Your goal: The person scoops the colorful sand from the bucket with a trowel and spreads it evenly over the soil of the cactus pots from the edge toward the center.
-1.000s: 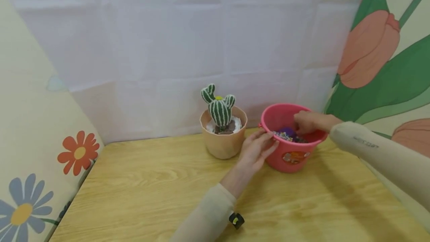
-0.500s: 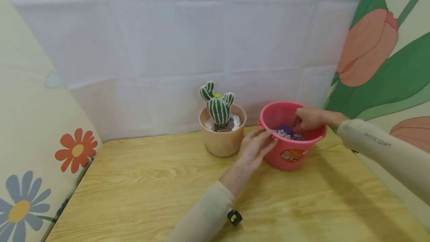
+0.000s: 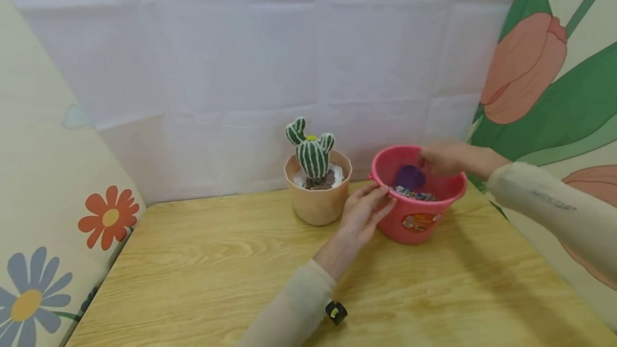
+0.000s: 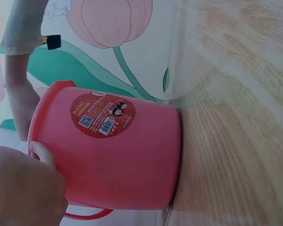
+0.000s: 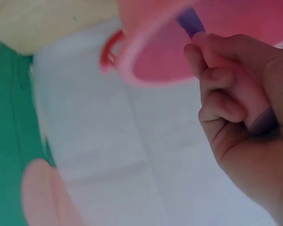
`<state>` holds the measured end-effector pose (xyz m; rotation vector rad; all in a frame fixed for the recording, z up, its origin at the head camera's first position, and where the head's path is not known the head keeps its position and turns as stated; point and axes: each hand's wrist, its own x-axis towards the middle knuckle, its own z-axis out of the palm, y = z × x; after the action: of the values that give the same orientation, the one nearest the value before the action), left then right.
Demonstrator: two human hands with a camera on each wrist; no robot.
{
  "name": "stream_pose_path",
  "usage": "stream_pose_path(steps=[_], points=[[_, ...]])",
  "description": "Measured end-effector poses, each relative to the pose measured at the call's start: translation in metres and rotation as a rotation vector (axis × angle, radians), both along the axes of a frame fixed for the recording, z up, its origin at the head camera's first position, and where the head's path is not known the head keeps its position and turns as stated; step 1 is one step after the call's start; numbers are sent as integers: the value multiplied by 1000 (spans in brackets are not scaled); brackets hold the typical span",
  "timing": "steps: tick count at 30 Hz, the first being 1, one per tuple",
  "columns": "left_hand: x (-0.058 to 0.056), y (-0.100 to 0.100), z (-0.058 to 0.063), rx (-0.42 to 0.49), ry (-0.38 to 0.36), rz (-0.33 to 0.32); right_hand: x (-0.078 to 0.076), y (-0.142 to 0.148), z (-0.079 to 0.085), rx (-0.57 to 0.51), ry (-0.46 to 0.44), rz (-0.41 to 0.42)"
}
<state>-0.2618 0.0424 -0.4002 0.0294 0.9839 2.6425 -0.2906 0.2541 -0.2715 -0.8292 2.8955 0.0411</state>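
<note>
Right hand (image 5: 249, 153): curled round pink handle (image 5: 247, 92) | left hand (image 3: 360, 213): apparently pinching bucket rim (image 3: 418, 205)

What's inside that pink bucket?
Inside the pink bucket, small multicoloured bits show, along with a purple scoop whose pink handle the right hand grips. The bits cover whatever lies beneath, so the bottom can't be seen.

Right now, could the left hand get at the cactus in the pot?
Probably yes. The left hand touches the bucket just beside the pot, and nothing shows between it and the cactus. It would likely have to leave the bucket first.
</note>
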Motion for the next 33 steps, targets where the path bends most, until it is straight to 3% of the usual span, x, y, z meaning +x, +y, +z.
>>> stream_pose_path(steps=[4, 8, 14, 25, 33], points=[[1, 1, 1, 8, 4, 21, 8, -7, 13, 73, 65, -11], [1, 0, 3, 13, 16, 42, 9, -2, 16, 20, 87, 23], [1, -1, 3, 28, 4, 59, 5, 19, 0, -80, 103, 63], [-1, 0, 1, 38, 21, 48, -4, 28, -23, -38, 168, 38], [1, 1, -1, 25, 21, 40, -14, 38, -36, -154, 106, 59]])
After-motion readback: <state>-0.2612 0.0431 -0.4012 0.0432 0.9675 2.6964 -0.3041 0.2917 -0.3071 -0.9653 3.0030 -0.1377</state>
